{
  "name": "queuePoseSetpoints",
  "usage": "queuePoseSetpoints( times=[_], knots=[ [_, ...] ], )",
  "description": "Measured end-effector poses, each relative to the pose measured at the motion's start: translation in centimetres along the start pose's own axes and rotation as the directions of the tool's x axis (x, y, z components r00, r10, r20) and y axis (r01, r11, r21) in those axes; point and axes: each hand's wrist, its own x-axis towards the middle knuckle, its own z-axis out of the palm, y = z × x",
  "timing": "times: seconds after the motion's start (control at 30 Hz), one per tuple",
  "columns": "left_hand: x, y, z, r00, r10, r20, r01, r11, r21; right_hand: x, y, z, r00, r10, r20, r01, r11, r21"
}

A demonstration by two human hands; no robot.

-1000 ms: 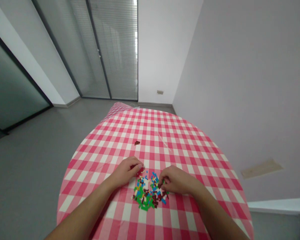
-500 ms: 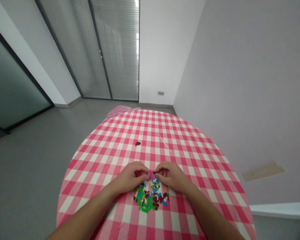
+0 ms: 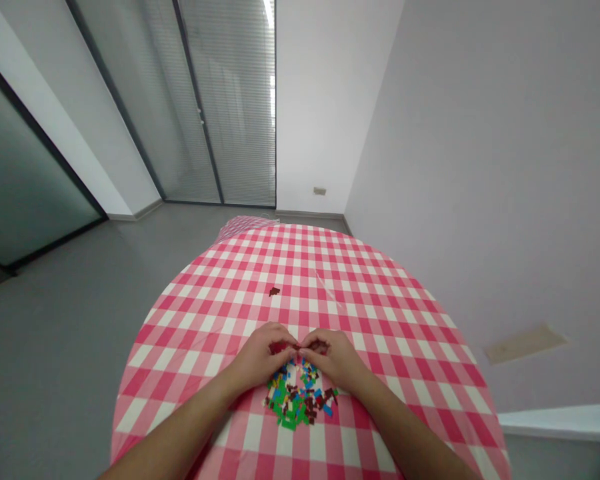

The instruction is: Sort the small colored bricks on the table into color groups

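Note:
A heap of small coloured bricks (image 3: 297, 403) in green, blue, dark red, white and yellow lies on the red-and-white checked tablecloth (image 3: 360, 300). Just beyond the heap my left hand (image 3: 261, 357) and my right hand (image 3: 333, 357) meet fingertip to fingertip. Each hand is closed in a pinch on a small dark red piece, and the two pieces touch between the fingers. A single dark brown brick (image 3: 274, 291) lies alone farther out on the cloth.
The round table stands near a pale wall on the right. Grey floor (image 3: 80, 293) spreads to the left, with glass partitions and blinds (image 3: 225, 100) behind. A patch of checked fabric (image 3: 243, 224) shows past the table's far edge.
A second ago my hands were apart at the heap's sides. They came together above its far edge, fingertips meeting, and have stayed pinched there since.

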Motion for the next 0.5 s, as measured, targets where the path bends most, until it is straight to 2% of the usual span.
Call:
queuePoseSetpoints(
  times=[0.3,0.4,0.5],
  knots=[
    [0.1,0.1,-0.1,0.999,-0.052,-0.01,0.052,0.998,0.045,0.0,0.2,-0.3,0.999,-0.048,0.004,0.048,0.996,-0.072],
    [0.3,-0.3,-0.6,0.994,-0.102,-0.05,0.104,0.994,0.045,0.2,0.6,-1.4,0.992,-0.095,-0.078,0.078,0.977,-0.198],
    [0.6,-1.3,-1.6,0.975,-0.171,-0.144,0.18,0.982,0.052,0.6,1.5,-2.8,0.98,-0.047,-0.192,-0.008,0.961,-0.275]
  ],
)
